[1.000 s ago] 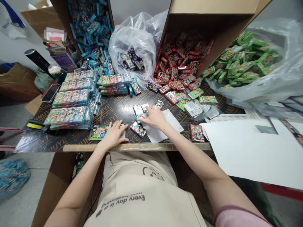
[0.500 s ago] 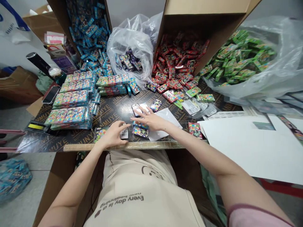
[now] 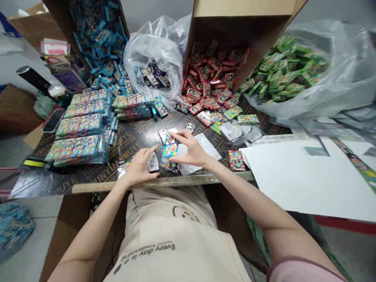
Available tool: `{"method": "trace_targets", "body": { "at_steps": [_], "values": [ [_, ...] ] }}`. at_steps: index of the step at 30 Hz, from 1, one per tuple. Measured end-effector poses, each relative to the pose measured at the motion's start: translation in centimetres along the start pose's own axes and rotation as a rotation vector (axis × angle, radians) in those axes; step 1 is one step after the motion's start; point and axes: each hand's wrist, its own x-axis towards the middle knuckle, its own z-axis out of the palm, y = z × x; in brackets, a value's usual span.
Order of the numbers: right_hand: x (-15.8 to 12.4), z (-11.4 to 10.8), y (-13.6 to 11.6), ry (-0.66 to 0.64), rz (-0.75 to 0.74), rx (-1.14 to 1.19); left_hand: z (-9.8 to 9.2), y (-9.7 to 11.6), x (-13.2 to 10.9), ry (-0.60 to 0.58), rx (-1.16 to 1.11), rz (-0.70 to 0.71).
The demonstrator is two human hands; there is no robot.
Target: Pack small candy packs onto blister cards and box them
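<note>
While the right hand [image 3: 192, 150] pinches a blue packet [image 3: 170, 150] between thumb and fingers just above the desk [image 3: 138, 136], the left hand [image 3: 138, 169] lies with fingers spread on a clear sleeve [image 3: 153, 161]. Risk: loose packets [image 3: 169, 166] near the front edge may slide off if nudged.

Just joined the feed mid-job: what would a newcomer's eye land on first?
Heaps of small packs fill the back: blue packs spilling from the left carton, red packs from the middle carton, green packs in the right bag. Up front, the right hand pinches a blue-fronted pack.
</note>
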Motion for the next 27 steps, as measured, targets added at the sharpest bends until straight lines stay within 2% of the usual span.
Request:
{"method": "trace_targets", "body": {
  "at_steps": [2,6,10,16,18,22,23,25,27],
  "values": [
    [-1.2,0.6,-1.0,-0.009,-0.039,-0.116,0.4,0.3,0.6,0.044,-0.042,0.016],
    [-2.5,1.4,-2.0,-0.124,-0.051,-0.264,0.9,0.7,1.2,0.087,-0.030,0.064],
    [-2.6,1.1,-2.5,-0.242,-0.034,-0.207,1.0,1.1,0.9,0.082,-0.013,0.069],
    [-1.6,0.3,-2.4,-0.426,-0.056,-0.030,1.6,1.7,0.4,-0.003,-0.079,0.137],
    [-1.6,0.7,-2.4,-0.363,-0.061,-0.045,1.6,1.6,0.4,0.020,-0.106,0.128],
    [-2.7,2.4,-3.6,-0.031,-0.041,-0.163,1.1,1.1,0.6,0.156,-0.163,0.031],
    [-2.9,2.8,-4.0,-0.016,-0.062,-0.160,1.0,1.0,0.7,0.184,-0.172,0.013],
    [-3.0,3.3,-4.4,-0.086,-0.129,-0.110,0.7,0.9,0.8,0.204,-0.184,-0.004],
    [-2.2,3.2,-3.6,-0.109,-0.100,-0.093,0.6,0.8,0.8,0.196,-0.187,-0.011]
  ]
}}
